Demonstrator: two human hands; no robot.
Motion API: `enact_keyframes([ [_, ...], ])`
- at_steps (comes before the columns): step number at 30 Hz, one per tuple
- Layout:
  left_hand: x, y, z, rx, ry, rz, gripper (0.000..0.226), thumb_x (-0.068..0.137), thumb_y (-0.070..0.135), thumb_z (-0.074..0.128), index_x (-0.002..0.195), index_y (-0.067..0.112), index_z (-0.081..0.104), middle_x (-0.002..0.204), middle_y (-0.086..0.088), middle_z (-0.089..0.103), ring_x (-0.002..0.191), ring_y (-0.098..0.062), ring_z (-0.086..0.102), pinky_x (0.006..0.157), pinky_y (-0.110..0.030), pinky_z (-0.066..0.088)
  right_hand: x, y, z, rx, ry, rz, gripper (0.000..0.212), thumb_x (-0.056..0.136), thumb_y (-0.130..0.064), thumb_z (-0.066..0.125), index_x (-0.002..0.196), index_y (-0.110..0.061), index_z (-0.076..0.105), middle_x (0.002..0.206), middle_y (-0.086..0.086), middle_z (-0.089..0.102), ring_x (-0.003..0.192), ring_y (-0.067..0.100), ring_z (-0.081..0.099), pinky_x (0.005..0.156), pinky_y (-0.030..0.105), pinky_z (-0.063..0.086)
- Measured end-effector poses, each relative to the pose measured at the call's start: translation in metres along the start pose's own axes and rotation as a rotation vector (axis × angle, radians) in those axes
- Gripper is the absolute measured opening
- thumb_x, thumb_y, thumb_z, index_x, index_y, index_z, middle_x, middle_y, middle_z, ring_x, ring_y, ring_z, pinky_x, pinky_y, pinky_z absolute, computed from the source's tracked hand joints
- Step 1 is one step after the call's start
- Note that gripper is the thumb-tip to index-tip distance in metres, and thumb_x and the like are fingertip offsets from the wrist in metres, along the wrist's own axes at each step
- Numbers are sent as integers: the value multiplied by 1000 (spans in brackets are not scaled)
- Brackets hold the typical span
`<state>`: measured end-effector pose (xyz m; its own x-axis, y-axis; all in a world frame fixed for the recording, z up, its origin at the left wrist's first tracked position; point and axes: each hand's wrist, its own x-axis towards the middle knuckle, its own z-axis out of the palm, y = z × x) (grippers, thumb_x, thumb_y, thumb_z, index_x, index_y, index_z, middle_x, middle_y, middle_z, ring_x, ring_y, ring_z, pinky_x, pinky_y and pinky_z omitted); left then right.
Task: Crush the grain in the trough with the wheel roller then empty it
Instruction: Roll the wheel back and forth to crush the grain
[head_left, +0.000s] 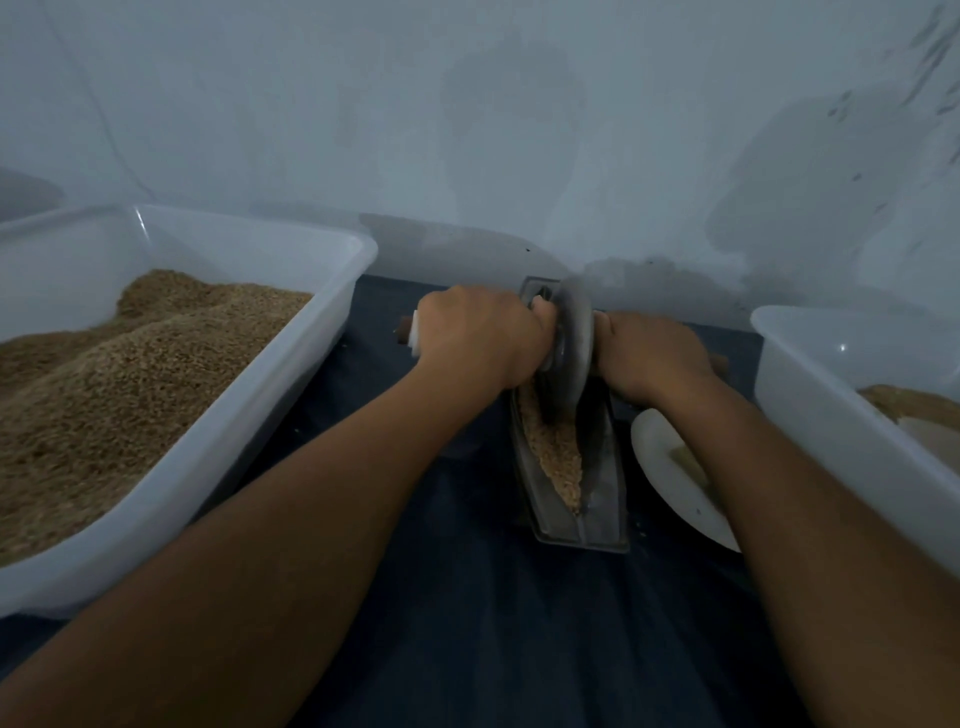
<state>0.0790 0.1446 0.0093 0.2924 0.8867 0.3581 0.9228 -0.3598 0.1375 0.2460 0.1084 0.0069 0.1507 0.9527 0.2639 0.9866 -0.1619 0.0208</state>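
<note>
A narrow metal trough (602, 499) lies lengthwise on the dark cloth, with tan grain (558, 452) along its groove. A grey wheel roller (574, 343) stands upright in the far half of the trough, its rim down in the grain. My left hand (475, 338) grips the axle handle on the wheel's left side; the handle's brown and white end (408, 330) sticks out past my fist. My right hand (652, 356) grips the handle on the wheel's right side, which the hand mostly hides.
A large clear plastic tub (332, 291) heaped with brown grain stands at the left. A second clear tub (810, 374) with a little grain stands at the right. A white plate (670, 467) lies between the trough and the right tub. A pale wall rises close behind.
</note>
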Motion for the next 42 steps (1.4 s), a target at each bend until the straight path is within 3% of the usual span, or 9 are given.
enact_keyframes([
  [9,11,1,0,35,-16,19,59,99,52,14,77,15,55,86,-13,61,82,-37,61,78,-51,54,10,0,-5,24,-59,-1,33,102,-31,30,97,-18,59,114,14,64,94,34,57,71,38,37],
  [13,16,2,0,17,-7,28,56,99,50,17,72,15,51,73,-9,50,82,-37,60,76,-52,54,16,3,-4,41,-66,10,37,102,-34,28,100,-18,62,113,14,64,81,28,48,67,36,34],
  [17,18,1,0,7,1,20,56,98,53,15,74,18,51,89,-14,64,84,-37,61,77,-53,54,21,3,-2,17,-69,4,33,101,-34,29,92,-21,58,108,11,65,76,26,46,65,37,35],
  [23,24,0,-1,5,-19,17,53,99,52,17,71,17,46,96,-15,65,87,-37,61,79,-52,53,27,4,-2,-29,-68,-24,32,102,-30,30,100,-19,60,112,10,64,76,24,44,64,35,36],
  [26,25,1,-2,5,-6,27,53,99,50,18,68,17,44,88,-14,63,85,-38,61,78,-53,53,31,4,-4,-19,-102,-2,32,102,-31,30,101,-19,60,115,10,63,78,24,45,65,35,36],
  [29,27,3,-2,-3,14,37,51,101,47,21,60,19,36,63,-5,41,81,-36,60,76,-53,53,33,3,-5,9,-110,35,31,101,-34,29,94,-22,57,114,10,64,75,22,45,63,34,34],
  [33,30,2,-1,-15,29,31,51,100,47,21,59,21,34,60,-4,35,80,-37,61,75,-53,53,33,3,-4,7,-116,48,30,100,-34,27,92,-23,54,113,11,62,79,25,45,64,36,34],
  [38,34,2,-1,-23,10,22,51,100,48,21,59,21,36,61,-4,37,79,-38,61,74,-53,53,39,4,-5,58,-147,77,30,98,-33,28,89,-23,55,92,4,55,67,17,45,57,32,30],
  [42,35,2,1,-27,10,8,51,99,48,20,60,20,38,61,-5,38,80,-37,61,75,-52,53,43,5,-3,39,-143,72,33,96,-35,28,90,-21,57,94,5,57,71,21,49,59,33,33],
])
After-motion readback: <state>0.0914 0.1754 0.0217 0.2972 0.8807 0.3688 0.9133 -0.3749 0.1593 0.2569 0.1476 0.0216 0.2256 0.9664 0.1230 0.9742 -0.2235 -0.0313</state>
